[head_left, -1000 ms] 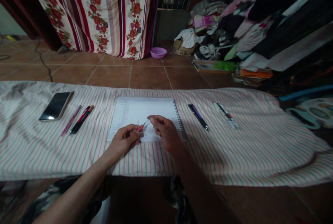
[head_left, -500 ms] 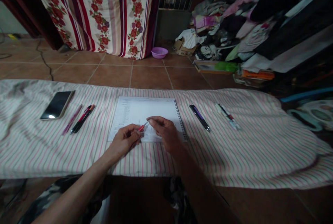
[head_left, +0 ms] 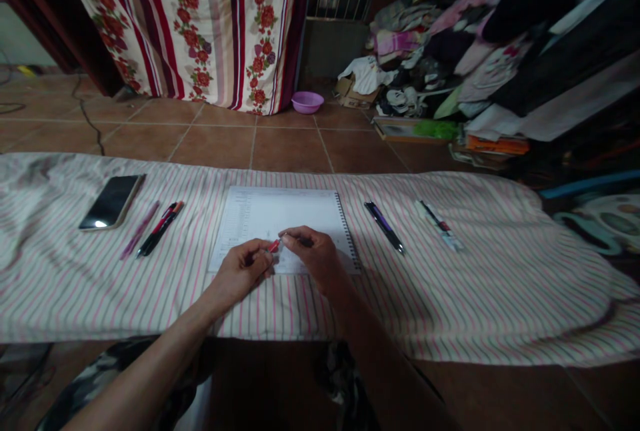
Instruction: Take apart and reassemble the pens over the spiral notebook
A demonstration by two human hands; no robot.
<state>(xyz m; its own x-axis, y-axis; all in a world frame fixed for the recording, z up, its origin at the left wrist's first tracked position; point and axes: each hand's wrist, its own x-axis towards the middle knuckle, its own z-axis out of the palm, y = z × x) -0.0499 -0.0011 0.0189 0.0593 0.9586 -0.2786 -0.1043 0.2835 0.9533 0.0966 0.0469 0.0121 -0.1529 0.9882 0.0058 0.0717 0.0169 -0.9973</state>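
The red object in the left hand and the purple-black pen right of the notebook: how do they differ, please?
The red object is held by the left hand; the purple-black pen lies on the cloth. The red object is partly hidden; the pen shows whole. Toward the right, the red object slants up, the pen down. Both are slanted.

The bare left forearm (head_left: 165,354) rises from seven o'clock toward one, its wrist (head_left: 219,299) nearly straight, and the left hand (head_left: 245,267) ends it with fingers curled in and thumb closed against them. From five o'clock the bare right forearm (head_left: 375,344) slants toward eleven, and the right hand (head_left: 313,254) bends toward ten, thumb and forefinger pinched together. The two sets of fingertips sit just beside each other, the right at the left's one o'clock.
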